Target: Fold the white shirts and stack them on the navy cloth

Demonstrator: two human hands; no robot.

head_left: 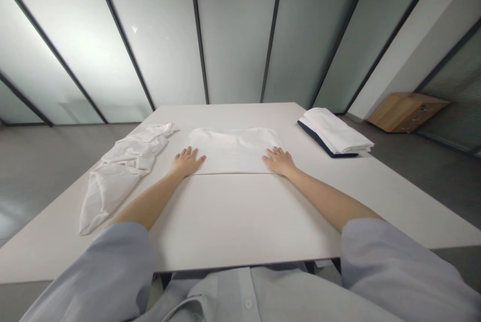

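- Head view: the left hand (pixel 187 161) lies flat, palm down, at the white cloth's (pixel 233 149) left edge; its fingers (pixel 191 152) are slightly spread, gripping nothing.
- The right hand (pixel 280 161) lies likewise at the cloth's right edge, its fingers (pixel 274 152) slightly spread and empty.
- The cloth lies folded flat, mid-table (pixel 413 211), between the hands.
- A crumpled white shirt (pixel 120 171) lies left of the left hand.
- A folded white stack (pixel 332 131) with navy trim lies far right.
- A wooden cabinet (pixel 408 112) stands on the floor beyond the table.
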